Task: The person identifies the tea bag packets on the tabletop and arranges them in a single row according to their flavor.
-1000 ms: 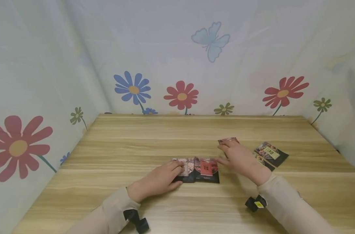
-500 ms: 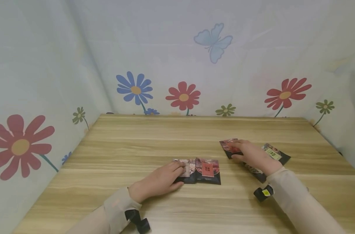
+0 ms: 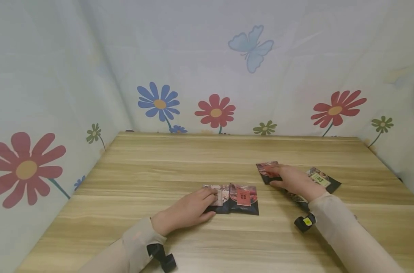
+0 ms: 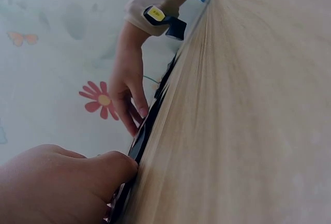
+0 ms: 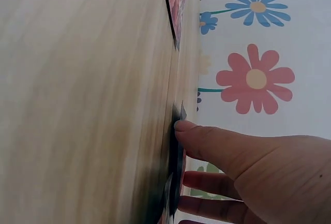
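My left hand (image 3: 189, 208) rests on a dark food packet (image 3: 224, 197) with a pale label. In the left wrist view, the thumb of that left hand (image 4: 67, 180) lies at the packet's near edge; its other fingers are mostly hidden. A red-labelled packet (image 3: 243, 199) lies directly beside it. Further right, my right hand (image 3: 293, 180) holds another red packet (image 3: 266, 170) by its right side. Seen from the right wrist, the thumb of the right hand (image 5: 258, 167) is at the edge of the dark packet (image 5: 177, 167), and the fingers touch its printed face.
Right of the right hand lies a packet with a green label (image 3: 319, 178). Another dark packet (image 3: 297, 199) shows partly beneath the right wrist. The wood-grain table (image 3: 152, 167) meets a flower-printed curtain (image 3: 179, 45) at the back and sides.
My right hand has shifted right over the red packet, uncovering more of it. The packet under that wrist has slid nearer. My left hand has stayed in place.
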`<control>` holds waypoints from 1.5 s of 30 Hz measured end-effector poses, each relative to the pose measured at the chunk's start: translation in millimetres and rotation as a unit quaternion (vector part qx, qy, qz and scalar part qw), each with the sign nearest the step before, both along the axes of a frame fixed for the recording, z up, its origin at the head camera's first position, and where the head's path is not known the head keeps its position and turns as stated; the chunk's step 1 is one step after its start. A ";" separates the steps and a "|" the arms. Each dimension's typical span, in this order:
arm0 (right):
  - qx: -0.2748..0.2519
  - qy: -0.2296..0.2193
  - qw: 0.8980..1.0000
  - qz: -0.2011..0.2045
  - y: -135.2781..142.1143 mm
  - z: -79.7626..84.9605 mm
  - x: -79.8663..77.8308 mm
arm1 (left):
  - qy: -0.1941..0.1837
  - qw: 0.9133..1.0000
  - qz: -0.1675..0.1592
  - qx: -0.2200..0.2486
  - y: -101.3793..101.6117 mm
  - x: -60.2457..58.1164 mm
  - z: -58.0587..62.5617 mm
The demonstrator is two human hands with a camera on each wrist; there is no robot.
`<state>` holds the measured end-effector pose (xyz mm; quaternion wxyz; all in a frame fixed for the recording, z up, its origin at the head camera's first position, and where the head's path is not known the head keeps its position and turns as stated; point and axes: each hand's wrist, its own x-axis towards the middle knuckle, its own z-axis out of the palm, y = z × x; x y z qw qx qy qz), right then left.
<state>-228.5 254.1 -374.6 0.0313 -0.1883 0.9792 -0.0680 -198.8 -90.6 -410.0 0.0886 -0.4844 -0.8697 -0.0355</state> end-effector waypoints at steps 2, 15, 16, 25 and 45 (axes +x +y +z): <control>0.001 0.004 1.000 -0.001 -2.7 -0.3 -1.1 | -0.002 1.000 0.001 0.000 0.2 0.3 0.9; 0.002 0.028 1.000 0.008 -14.0 -1.0 -0.5 | 0.004 1.000 0.001 0.000 0.4 0.3 -0.2; 0.003 0.032 0.999 0.011 -14.6 -1.3 -0.4 | 0.003 1.000 0.001 0.000 0.3 0.2 -0.3; 0.012 0.058 0.998 0.035 -20.1 -4.5 2.7 | 0.000 1.000 0.004 -0.004 0.2 0.3 0.4; 0.038 0.079 0.996 0.033 -24.1 -3.8 21.1 | -0.005 1.000 0.008 -0.002 1.0 1.5 1.9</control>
